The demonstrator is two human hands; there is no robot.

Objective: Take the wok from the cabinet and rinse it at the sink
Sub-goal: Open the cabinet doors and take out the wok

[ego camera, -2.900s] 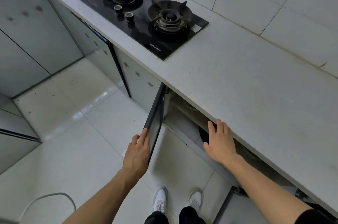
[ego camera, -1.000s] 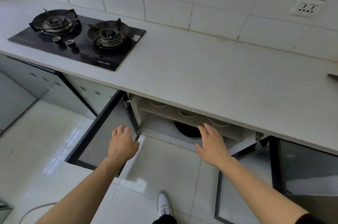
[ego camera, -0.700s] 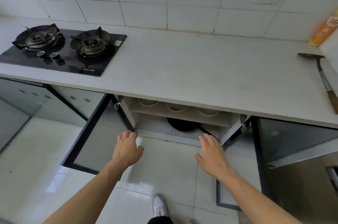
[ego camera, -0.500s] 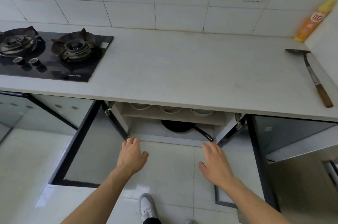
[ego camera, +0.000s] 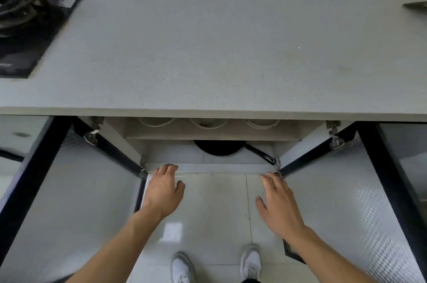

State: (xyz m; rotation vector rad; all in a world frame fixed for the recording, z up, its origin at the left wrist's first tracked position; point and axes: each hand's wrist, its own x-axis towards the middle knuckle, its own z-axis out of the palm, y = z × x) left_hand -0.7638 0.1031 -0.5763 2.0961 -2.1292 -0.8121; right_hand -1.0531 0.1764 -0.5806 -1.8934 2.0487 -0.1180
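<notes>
A black wok [ego camera: 219,147] lies on the bottom shelf of the open cabinet [ego camera: 208,167] under the counter, its black handle [ego camera: 262,155] pointing to the right front. Only its front part shows below the upper shelf. My left hand [ego camera: 164,190] hovers in front of the cabinet's lower edge at the left, fingers loosely bent and holding nothing. My right hand [ego camera: 278,204] hovers at the right, fingers spread, just below the handle's end, also with nothing in it.
Both cabinet doors [ego camera: 76,201] [ego camera: 351,201] stand swung wide to either side. Three white bowls [ego camera: 209,122] sit on the upper shelf. The grey countertop [ego camera: 219,51] overhangs the cabinet, with a black gas hob [ego camera: 30,21] at left. My white shoes [ego camera: 182,267] stand on the tiled floor.
The view has dropped lower and closer to the cabinet. Both hands have come nearer its lower edge, still holding nothing. The doors stay wide open.
</notes>
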